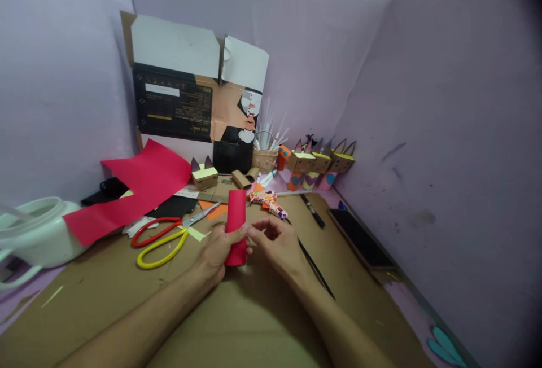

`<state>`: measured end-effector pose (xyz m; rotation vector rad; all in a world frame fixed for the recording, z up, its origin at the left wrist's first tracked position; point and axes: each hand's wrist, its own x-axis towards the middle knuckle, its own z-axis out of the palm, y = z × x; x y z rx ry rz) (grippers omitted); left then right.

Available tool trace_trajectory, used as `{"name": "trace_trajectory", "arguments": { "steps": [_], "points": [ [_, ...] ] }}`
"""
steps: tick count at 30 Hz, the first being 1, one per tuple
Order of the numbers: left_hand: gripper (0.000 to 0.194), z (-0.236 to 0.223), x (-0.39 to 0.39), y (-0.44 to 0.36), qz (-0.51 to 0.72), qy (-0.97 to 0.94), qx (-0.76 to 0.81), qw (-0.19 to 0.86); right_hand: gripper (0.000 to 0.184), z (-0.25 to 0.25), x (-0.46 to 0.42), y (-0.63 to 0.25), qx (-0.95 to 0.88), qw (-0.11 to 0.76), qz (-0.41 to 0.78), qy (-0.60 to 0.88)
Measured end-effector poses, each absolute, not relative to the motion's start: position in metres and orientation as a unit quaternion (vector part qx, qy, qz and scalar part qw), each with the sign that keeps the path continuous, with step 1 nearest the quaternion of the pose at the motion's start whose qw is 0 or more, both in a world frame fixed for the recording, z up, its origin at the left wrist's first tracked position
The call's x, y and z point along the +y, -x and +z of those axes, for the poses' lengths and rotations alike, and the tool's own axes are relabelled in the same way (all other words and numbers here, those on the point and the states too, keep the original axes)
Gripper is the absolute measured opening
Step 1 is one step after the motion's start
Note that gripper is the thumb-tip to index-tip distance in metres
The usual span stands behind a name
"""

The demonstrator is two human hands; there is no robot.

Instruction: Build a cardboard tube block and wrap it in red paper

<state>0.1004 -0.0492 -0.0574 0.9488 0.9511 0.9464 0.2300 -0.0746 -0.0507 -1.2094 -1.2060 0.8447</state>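
Note:
My left hand [217, 249] is wrapped round an upright red paper tube [236, 210], its thumb lying across the front. Close beside the tube is my right hand [277, 241], fingers curled and the thumb tip near my left thumb; what it pinches, if anything, is too small to make out. Scissors [169, 238] with one red and one yellow handle lie to the left of the tube. Behind my right hand rests a colourfully patterned glue gun [267, 201], its black cord [315, 269] running down to the right.
A cut red paper sheet [144, 182] leans at the left beside a white pot [51, 238]. Along the back stand a cardboard box panel [173, 105], a cat-eared cardboard head [204, 176] and several cat figures [320, 163]. A marker [312, 211] and a phone [362, 238] lie on the right.

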Motion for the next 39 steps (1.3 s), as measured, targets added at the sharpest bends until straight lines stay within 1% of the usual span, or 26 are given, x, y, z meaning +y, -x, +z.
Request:
{"name": "trace_trajectory", "arguments": {
  "steps": [2, 4, 7, 9, 11, 13, 16, 19, 21, 24, 26, 29, 32, 34, 39],
  "points": [
    [0.037, -0.058, -0.05, -0.102, 0.43, -0.434, 0.428, 0.666, 0.016, -0.052, -0.078, -0.227, -0.563, 0.54, 0.317, 0.539],
    [0.035, -0.058, -0.051, -0.103, 0.443, -0.449, 0.437, 0.641, 0.019, -0.054, -0.08, -0.225, -0.596, 0.518, 0.293, 0.539],
    [0.035, -0.056, -0.053, -0.103, 0.457, -0.479, 0.449, 0.6, 0.028, -0.054, -0.084, -0.223, -0.606, 0.525, 0.313, 0.51],
    [0.035, -0.053, -0.054, -0.102, 0.457, -0.502, 0.448, 0.581, 0.031, -0.053, -0.085, -0.222, -0.604, 0.532, 0.338, 0.488],
    [0.036, -0.05, -0.056, -0.102, 0.453, -0.525, 0.443, 0.569, 0.033, -0.052, -0.085, -0.224, -0.592, 0.549, 0.363, 0.466],
    [0.037, -0.047, -0.057, -0.101, 0.447, -0.542, 0.439, 0.561, 0.035, -0.051, -0.081, -0.228, -0.561, 0.585, 0.37, 0.454],
    [0.038, -0.047, -0.055, -0.099, 0.445, -0.552, 0.45, 0.543, 0.039, -0.049, -0.073, -0.24, -0.495, 0.651, 0.341, 0.464],
    [0.037, -0.049, -0.051, -0.096, 0.45, -0.555, 0.472, 0.516, 0.045, -0.046, -0.069, -0.247, -0.471, 0.667, 0.312, 0.485],
    [0.037, -0.05, -0.05, -0.095, 0.448, -0.562, 0.479, 0.504, 0.043, -0.045, -0.069, -0.246, -0.49, 0.651, 0.31, 0.491],
    [0.037, -0.05, -0.05, -0.094, 0.436, -0.583, 0.483, 0.486, 0.02, -0.048, -0.073, -0.237, -0.539, 0.6, 0.319, 0.498],
    [0.036, -0.05, -0.052, -0.095, 0.432, -0.609, 0.486, 0.454, 0.013, -0.051, -0.076, -0.231, -0.574, 0.554, 0.317, 0.512],
    [0.033, -0.051, -0.056, -0.096, 0.424, -0.636, 0.496, 0.411, 0.023, -0.055, -0.08, -0.228, -0.618, 0.512, 0.258, 0.538],
    [0.029, -0.054, -0.06, -0.098, 0.407, -0.64, 0.487, 0.432, 0.028, -0.058, -0.082, -0.229, -0.636, 0.499, 0.195, 0.555],
    [0.028, -0.057, -0.061, -0.099, 0.397, -0.641, 0.475, 0.454, 0.031, -0.059, -0.08, -0.231, -0.625, 0.499, 0.218, 0.559],
    [0.028, -0.059, -0.059, -0.097, 0.373, -0.64, 0.455, 0.494, 0.035, -0.062, -0.072, -0.234, -0.564, 0.492, 0.399, 0.53]
  ]
}}
